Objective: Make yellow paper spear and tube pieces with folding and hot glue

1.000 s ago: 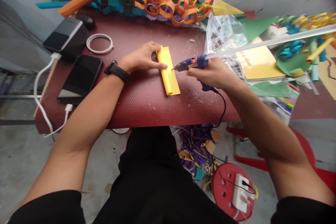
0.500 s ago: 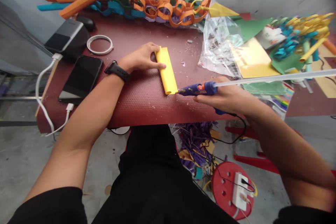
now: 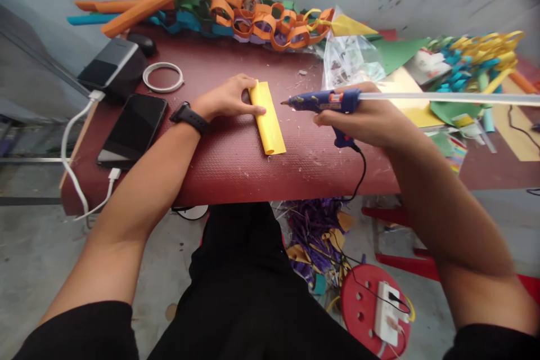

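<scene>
A partly rolled sheet of yellow paper lies on the dark red table. My left hand presses on its far left side, with the thumb on the roll and the fingers at its upper end. A flat strip of the sheet runs along the right of the roll. My right hand is closed around a blue hot glue gun, with a long clear glue stick sticking out of its back. The gun's nozzle points left, apart from the paper, near its upper right edge.
Orange paper chains run along the back wall. A phone, a black power station and a coiled white cable lie at left. A clear plastic bag and yellow paper chains are at right. A red stool holds a power strip.
My right hand has lifted the glue gun up and away from the paper's near right corner. My left hand stays on the rolled paper. The camera view has shifted slightly.
</scene>
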`<state>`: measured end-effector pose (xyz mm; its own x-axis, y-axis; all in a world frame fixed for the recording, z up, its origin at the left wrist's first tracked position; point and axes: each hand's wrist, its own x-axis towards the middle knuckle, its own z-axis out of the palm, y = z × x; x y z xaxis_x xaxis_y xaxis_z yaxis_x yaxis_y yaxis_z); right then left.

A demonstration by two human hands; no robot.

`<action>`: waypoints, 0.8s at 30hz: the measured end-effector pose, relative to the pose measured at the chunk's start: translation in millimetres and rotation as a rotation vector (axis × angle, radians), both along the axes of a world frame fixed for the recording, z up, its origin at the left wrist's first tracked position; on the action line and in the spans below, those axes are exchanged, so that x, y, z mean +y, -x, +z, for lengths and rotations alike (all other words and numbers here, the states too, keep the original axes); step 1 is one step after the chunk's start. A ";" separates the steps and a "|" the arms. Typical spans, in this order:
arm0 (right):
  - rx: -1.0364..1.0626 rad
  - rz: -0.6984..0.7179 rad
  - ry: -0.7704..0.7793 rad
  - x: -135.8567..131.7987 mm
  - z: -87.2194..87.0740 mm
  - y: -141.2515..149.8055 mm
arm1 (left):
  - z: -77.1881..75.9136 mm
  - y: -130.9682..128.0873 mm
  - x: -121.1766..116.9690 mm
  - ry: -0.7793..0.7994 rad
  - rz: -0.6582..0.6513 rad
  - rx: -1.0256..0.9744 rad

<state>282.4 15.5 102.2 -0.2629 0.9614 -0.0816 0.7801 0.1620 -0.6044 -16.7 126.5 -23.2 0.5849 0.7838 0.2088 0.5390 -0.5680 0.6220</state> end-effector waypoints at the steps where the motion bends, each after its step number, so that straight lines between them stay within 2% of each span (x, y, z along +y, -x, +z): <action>1: -0.001 -0.002 0.004 5.5 -0.3 4.3 | 0.4 -0.2 -0.6 0.007 0.012 0.006; 8: 0.003 -0.017 0.078 42.7 -10.2 21.9 | 0.8 -0.8 -0.5 0.012 0.000 0.012; 11: 0.011 0.025 0.116 55.0 -12.5 26.4 | 2.0 -0.8 -1.6 0.017 0.001 0.011; 16: 0.002 0.109 0.145 64.5 -10.3 32.4 | 6.5 -1.1 -6.2 0.028 0.010 0.009; 24: -0.016 0.116 0.089 79.3 -14.6 38.5 | 4.6 -0.1 -5.8 0.002 -0.002 -0.002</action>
